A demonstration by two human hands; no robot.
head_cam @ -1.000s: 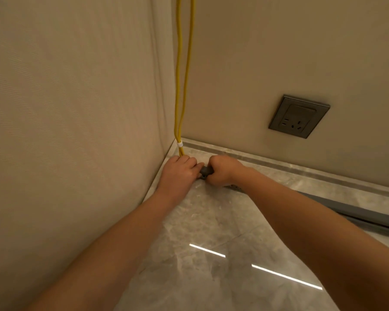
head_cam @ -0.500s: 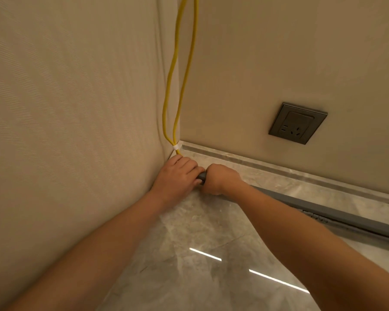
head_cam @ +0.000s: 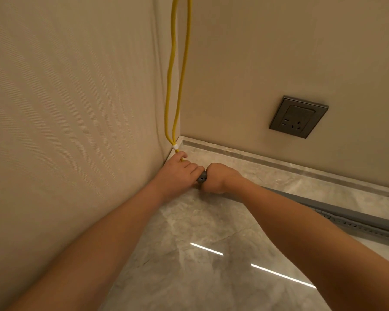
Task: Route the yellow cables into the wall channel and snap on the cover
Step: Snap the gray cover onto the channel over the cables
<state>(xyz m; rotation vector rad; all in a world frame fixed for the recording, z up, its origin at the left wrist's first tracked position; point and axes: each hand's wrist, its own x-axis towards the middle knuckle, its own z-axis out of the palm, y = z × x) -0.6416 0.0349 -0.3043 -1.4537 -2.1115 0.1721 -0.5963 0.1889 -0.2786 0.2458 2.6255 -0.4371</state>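
Nearest us, the glossy grey marble floor [head_cam: 189, 254] gives little purchase. We judge that the long grey plastic channel [head_cam: 350, 213], which lies on it and runs off toward four o'clock, could skid if pushed endways. The worse risk, we think, is pinching. If the cover is pressed home while the pair of yellow cables [head_cam: 175, 81] bends sharply out of the corner, a strand could be trapped under the lip, or the cover could spring back. The slack rising toward twelve o'clock above the small white tie [head_cam: 174, 146] could also tug the cables out. Both forearms reach in from six o'clock, wrists low. The right grip [head_cam: 220, 179] is clenched round the channel's end, knuckles up. The left grip [head_cam: 177, 173] lies just beside it at nine o'clock, fingers bent over the cables' foot; we cannot tell whether it pinches them. The dark grey wall socket [head_cam: 298, 117] sits well apart at two o'clock.
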